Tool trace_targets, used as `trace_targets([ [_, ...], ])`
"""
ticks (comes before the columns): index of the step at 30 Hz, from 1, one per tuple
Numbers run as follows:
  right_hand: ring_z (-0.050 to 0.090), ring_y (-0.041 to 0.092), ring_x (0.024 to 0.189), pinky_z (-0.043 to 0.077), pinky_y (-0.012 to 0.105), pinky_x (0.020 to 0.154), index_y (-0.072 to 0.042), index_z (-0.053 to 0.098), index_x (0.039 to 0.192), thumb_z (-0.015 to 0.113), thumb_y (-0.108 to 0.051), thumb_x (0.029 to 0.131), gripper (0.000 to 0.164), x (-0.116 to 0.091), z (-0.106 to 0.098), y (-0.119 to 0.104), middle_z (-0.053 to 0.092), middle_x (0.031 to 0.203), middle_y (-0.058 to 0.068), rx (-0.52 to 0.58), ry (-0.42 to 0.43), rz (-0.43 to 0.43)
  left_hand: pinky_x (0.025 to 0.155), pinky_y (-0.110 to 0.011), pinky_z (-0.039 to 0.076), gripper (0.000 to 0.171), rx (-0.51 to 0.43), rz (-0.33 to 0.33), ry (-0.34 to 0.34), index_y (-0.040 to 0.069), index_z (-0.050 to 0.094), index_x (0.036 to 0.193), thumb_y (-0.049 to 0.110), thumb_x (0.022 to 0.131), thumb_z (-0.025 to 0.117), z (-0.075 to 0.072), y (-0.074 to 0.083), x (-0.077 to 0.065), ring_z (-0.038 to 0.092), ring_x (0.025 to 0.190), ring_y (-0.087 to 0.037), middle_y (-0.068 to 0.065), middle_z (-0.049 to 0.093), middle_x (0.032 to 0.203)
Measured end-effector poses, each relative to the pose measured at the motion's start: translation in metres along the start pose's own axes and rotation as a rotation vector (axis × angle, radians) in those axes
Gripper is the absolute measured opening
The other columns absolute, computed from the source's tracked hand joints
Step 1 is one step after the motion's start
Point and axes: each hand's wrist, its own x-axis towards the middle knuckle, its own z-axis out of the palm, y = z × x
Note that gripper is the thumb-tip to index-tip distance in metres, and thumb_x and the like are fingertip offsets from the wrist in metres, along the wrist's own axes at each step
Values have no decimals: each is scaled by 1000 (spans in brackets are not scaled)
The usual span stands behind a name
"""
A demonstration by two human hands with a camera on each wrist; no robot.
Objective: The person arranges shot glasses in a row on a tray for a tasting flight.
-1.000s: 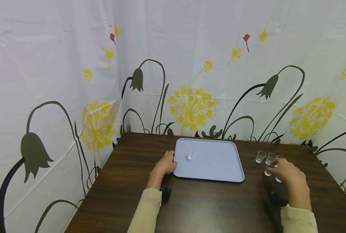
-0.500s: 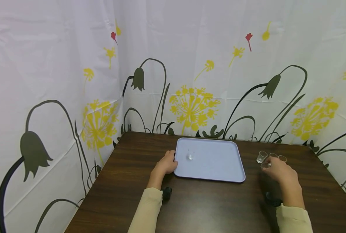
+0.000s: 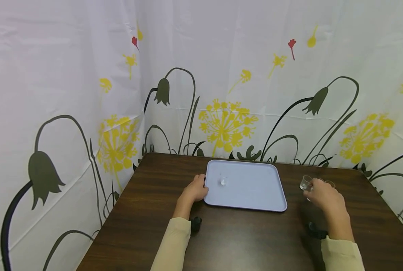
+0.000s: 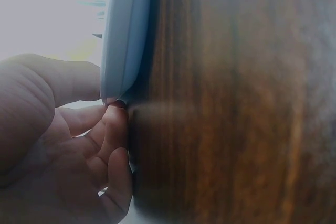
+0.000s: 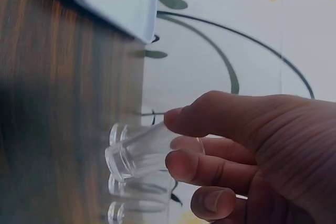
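The brown tabletop carries a pale tray, which lies to the left of the right hand and well apart from it. The left hand pinches the tray's near-left edge between thumb and fingers. The right hand's fingers close lightly on a clear cup, its long axis tilted, base toward the tabletop; other cups stand just beside it. One small cup sits on the tray, nearer the left hand.
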Motion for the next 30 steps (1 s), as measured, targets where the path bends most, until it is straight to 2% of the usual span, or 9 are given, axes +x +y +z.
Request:
trace_targets([
  [6, 70, 46, 92, 52, 64, 72, 2, 64, 131, 63, -40, 98, 53, 2, 3, -20, 73, 114, 28, 1, 66, -26, 114, -68, 41, 62, -12, -25, 16, 13, 41, 162, 27, 104, 58, -1, 3, -1, 56, 137, -31, -12, 47, 155],
  [13, 72, 45, 91, 54, 64, 73, 4, 65, 131, 65, -38, 99, 52, 6, 16, -47, 75, 116, 29, -7, 140, -86, 114, -69, 39, 61, -39, -20, 6, 12, 41, 162, 25, 105, 57, -8, 13, -11, 55, 137, -33, -13, 47, 155],
  [18, 73, 38, 86, 56, 58, 69, 2, 68, 130, 66, -39, 99, 51, 10, 19, -68, 78, 109, 24, 19, 171, -134, 115, -67, 39, 61, -48, -26, 11, 11, 41, 163, 24, 105, 57, -10, 16, -15, 54, 139, -34, -14, 47, 156],
  [30, 68, 24, 74, 50, 40, 58, -7, 70, 130, 66, -47, 100, 50, 15, 28, -116, 79, 103, 12, 79, 211, -210, 111, -64, 43, 60, -40, -20, 3, 11, 42, 161, 25, 104, 57, -3, 8, -9, 56, 129, -31, -13, 49, 151],
])
